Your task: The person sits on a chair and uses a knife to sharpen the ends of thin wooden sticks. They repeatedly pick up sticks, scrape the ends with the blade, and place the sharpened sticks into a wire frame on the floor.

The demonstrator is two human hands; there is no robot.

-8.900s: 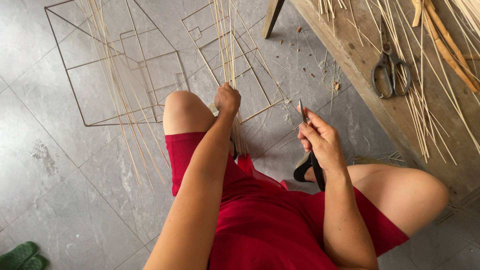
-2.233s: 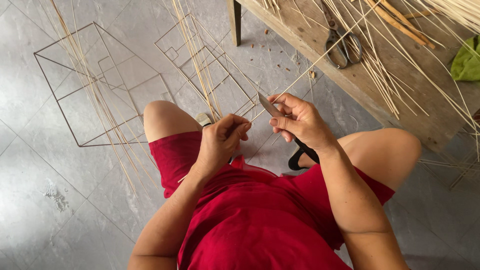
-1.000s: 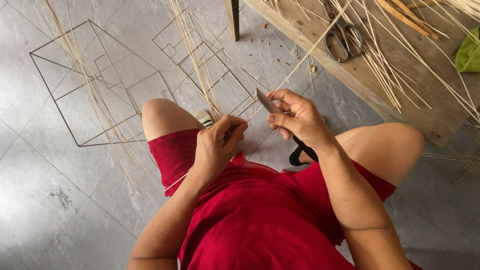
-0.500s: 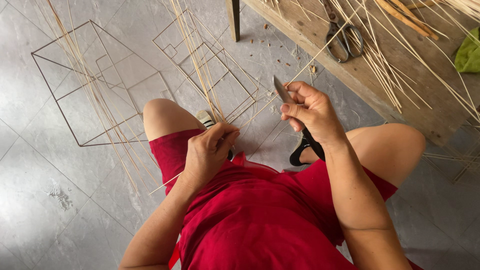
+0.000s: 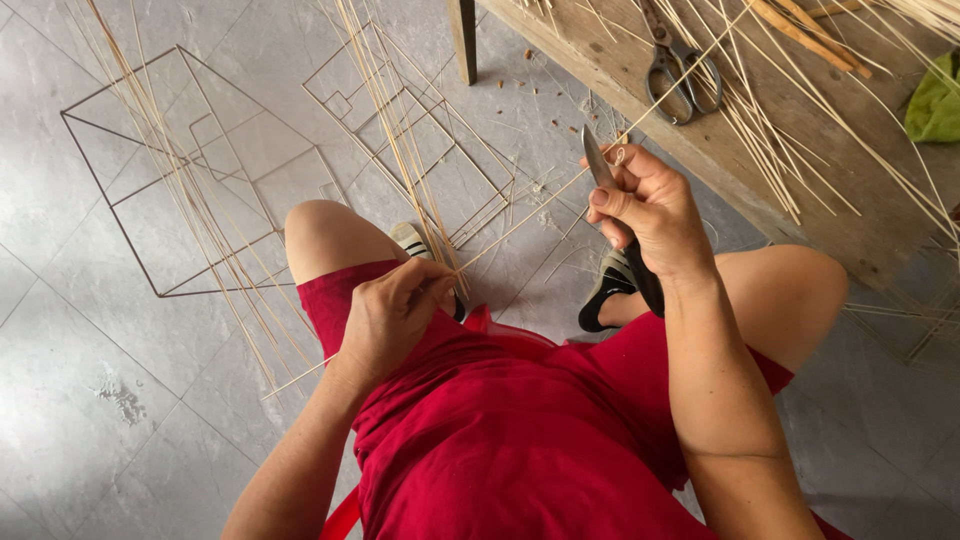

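I sit in red clothes over a grey tiled floor. My left hand (image 5: 392, 318) rests on my left thigh and pinches the near end of a long thin bamboo strip (image 5: 520, 220). The strip runs up and to the right toward the bench. My right hand (image 5: 650, 212) is raised above my right knee and grips a knife (image 5: 597, 160) with its black handle down and its blade tip pointing up. The blade lies against the strip where my right thumb presses.
Two thin wire frames (image 5: 190, 170) (image 5: 420, 130) lie on the floor with bundles of bamboo strips (image 5: 170, 180) across them. A wooden bench (image 5: 760, 130) at upper right carries scissors (image 5: 680, 70), more strips and a green cloth (image 5: 935, 100). My sandalled feet (image 5: 610, 290) are between my knees.
My right hand with the knife has slid up and right along the strip, away from my left hand. My left hand has drawn back down onto my thigh.
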